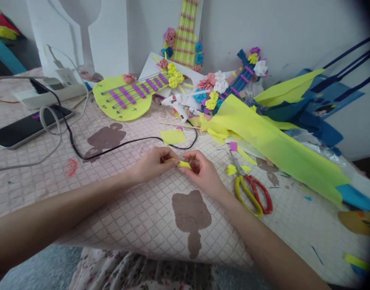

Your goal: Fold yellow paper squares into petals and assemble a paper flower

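Between the fingertips of both hands, just above the patterned tablecloth (136, 217), is a small folded piece of yellow paper (184, 164). My left hand (154, 164) pinches its left end, and my right hand (201, 171) grips the right end with thumb and fingers. A flat yellow paper square (173, 137) lies just beyond my hands. Right of my right hand rest scissors (253, 193) with one red and one yellow handle, their blades near yellow paper scraps (232, 169) and a small purple square (233, 146).
A white glue gun (179, 107) lies behind, its black cord crossing the table leftward. Paper guitars (127, 96) with crumpled flowers stand against the wall. Large yellow crepe sheets (275, 149) spread on the right. A phone (30, 125) and power strip (48, 94) sit left.
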Tool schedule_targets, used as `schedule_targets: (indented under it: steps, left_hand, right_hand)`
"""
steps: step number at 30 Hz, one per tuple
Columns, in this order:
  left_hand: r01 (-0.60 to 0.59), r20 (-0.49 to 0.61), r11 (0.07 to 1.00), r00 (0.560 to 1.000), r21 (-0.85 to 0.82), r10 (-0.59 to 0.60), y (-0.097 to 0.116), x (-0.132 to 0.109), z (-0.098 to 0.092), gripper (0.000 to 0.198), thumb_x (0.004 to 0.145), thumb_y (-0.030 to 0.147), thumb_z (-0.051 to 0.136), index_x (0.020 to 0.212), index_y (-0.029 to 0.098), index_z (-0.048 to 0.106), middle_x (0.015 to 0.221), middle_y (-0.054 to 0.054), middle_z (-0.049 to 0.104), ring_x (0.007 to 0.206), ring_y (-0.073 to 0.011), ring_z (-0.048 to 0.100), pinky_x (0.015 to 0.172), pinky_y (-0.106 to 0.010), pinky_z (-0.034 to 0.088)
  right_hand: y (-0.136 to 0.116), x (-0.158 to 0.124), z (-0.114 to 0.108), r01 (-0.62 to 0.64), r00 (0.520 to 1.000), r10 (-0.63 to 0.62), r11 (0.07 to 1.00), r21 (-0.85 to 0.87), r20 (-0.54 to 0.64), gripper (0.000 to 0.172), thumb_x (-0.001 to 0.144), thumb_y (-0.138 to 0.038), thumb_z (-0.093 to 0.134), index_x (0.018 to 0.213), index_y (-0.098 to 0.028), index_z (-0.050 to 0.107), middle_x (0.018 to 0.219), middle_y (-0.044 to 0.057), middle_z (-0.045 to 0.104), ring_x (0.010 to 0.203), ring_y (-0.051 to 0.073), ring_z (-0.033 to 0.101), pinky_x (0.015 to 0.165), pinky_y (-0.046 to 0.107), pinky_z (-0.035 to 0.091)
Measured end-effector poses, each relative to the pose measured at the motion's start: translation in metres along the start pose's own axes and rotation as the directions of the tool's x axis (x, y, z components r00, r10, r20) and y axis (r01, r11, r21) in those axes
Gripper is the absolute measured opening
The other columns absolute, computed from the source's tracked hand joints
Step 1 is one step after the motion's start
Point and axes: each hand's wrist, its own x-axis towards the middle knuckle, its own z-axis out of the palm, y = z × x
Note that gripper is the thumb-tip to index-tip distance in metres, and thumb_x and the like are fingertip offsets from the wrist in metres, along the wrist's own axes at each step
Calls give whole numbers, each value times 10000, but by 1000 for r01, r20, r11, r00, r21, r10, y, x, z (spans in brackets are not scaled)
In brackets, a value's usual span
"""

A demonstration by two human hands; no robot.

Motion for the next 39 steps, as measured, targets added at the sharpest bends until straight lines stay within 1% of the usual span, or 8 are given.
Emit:
schedule_targets:
  steps: [5, 12, 16, 23, 28, 32, 35, 39]
  left_hand:
    - [11, -2, 1000, 1000, 15, -11, 4, 0, 0, 161, 791, 293, 605, 777, 141, 656, 720, -19, 683, 626, -110, 590, 559, -210, 449]
    - [11, -22, 1000, 1000, 30, -10, 5, -1, 2, 156, 790, 294, 611, 790, 148, 663, 735, -23, 692, 644, -121, 603, 578, -224, 467]
    - [27, -22, 998, 999, -55, -29, 6, -1, 3, 163, 778, 301, 631, 787, 143, 669, 737, -30, 697, 656, -125, 614, 586, -225, 481]
    - [131, 51, 971, 991, -201, -124, 4, 0, -6, 168, 767, 293, 642, 828, 152, 709, 708, -30, 710, 589, -113, 613, 545, -212, 489]
    - [223, 152, 926, 971, -304, -184, 2, 3, -17, 237, 798, 305, 602, 957, 152, 688, 803, -53, 724, 650, -123, 650, 653, -260, 540]
    - [147, 112, 962, 986, -230, -124, 4, 4, -17, 275, 821, 379, 576, 898, 135, 679, 772, -46, 694, 636, -113, 617, 602, -228, 503]
    - [106, 55, 976, 994, -191, -98, 4, 2, -12, 230, 743, 348, 670, 781, 122, 659, 652, -15, 640, 565, -90, 553, 515, -186, 429]
    - [204, 79, 946, 979, -253, -190, 5, 0, -10, 196, 713, 306, 682, 762, 118, 656, 651, -23, 648, 550, -88, 544, 504, -191, 417]
  right_hand:
    - [-4, 0, 0, -24, 999, 24, 1000, -3, 40, 118, 813, -299, 594, 855, -188, 586, 719, -14, 560, 589, 99, 453, 541, 236, 377]
    - [-2, 0, 2, -22, 1000, 22, 998, 64, -3, 135, 835, -315, 570, 796, -188, 597, 689, -7, 569, 621, 116, 489, 556, 242, 383]
    - [-1, 0, 2, -22, 1000, 25, 993, 113, -18, 147, 830, -315, 584, 762, -186, 605, 686, 1, 580, 635, 126, 509, 582, 255, 403]
    - [-1, -1, 1, -74, 995, 83, 982, 173, -48, 162, 804, -334, 625, 745, -183, 623, 671, -2, 587, 619, 122, 498, 579, 260, 397]
    - [-1, 0, -1, -131, 989, 141, 967, 219, -31, 189, 782, -355, 645, 724, -178, 609, 605, -30, 517, 539, 96, 411, 498, 243, 327]
    - [-1, 0, -2, -141, 987, 155, 961, 239, -41, 210, 774, -365, 652, 703, -175, 595, 586, -40, 495, 522, 83, 388, 483, 230, 317]
    - [0, 0, -4, -151, 985, 167, 955, 254, -41, 216, 764, -373, 661, 716, -168, 610, 590, -37, 516, 514, 76, 409, 474, 220, 334]
    - [3, 2, -12, -224, 973, 229, 920, 323, 22, 272, 778, -402, 637, 890, -157, 667, 534, -38, 564, 430, 75, 445, 427, 216, 370]
